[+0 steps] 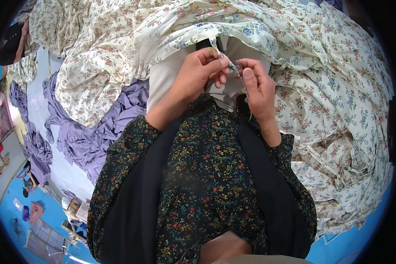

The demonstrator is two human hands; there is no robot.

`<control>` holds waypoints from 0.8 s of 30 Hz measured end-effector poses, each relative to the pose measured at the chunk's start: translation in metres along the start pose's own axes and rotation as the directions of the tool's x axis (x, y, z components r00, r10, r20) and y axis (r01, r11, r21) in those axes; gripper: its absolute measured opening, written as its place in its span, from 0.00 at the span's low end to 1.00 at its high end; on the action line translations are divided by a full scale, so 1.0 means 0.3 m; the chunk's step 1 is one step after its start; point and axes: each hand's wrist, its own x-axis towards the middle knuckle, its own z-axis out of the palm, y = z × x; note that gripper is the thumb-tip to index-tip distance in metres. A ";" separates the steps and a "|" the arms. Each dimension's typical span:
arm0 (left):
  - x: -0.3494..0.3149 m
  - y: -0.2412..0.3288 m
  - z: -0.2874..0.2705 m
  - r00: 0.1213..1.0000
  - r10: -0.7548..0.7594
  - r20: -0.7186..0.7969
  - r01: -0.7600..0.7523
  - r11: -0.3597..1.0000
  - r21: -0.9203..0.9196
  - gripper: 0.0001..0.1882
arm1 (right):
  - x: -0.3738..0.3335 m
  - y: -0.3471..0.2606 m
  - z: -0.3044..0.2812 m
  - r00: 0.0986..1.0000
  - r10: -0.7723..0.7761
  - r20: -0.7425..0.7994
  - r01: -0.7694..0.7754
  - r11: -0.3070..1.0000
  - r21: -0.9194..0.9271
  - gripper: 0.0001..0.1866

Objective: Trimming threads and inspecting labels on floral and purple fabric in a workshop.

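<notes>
A narrow floral fabric strip (233, 67) runs down from the edge of a white cloth with blue and pink flowers (246, 31). My left hand (199, 72) pinches this strip between thumb and fingertips. Just to the right, my right hand (260, 88) has its fingers curled in around the lower stretch of the same strip, thumb raised alongside. The hands are a small gap apart, above my lap, where pale cloth (162, 81) is spread. Part of the strip is hidden behind the right fingers.
Large heaps of floral cloth (325, 105) lie to the right and across the far side. On the left, a floral bundle (94, 83) rests by crumpled purple fabric (88, 141) on a pale surface (46, 92). Another person's arm (21, 44) shows at the far left.
</notes>
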 end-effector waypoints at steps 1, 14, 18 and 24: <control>-0.002 0.000 0.003 1.000 0.000 0.000 0.000 1.000 0.001 0.07 | 0.005 -0.009 0.006 1.000 0.000 -0.001 0.000 1.000 0.001 0.14; -0.023 0.003 0.030 1.000 -0.003 -0.019 0.004 0.999 0.032 0.07 | 0.011 0.015 0.017 0.986 -0.143 -0.088 0.127 0.978 -0.167 0.10; -0.018 0.003 0.018 0.998 -0.018 -0.063 0.017 1.000 -0.015 0.07 | -0.008 0.052 -0.020 0.999 0.016 -0.042 -0.012 0.996 0.087 0.11; -0.019 0.002 0.023 0.996 -0.029 -0.087 0.026 0.999 -0.036 0.08 | -0.026 0.030 0.000 0.989 -0.112 -0.097 0.092 0.978 -0.188 0.11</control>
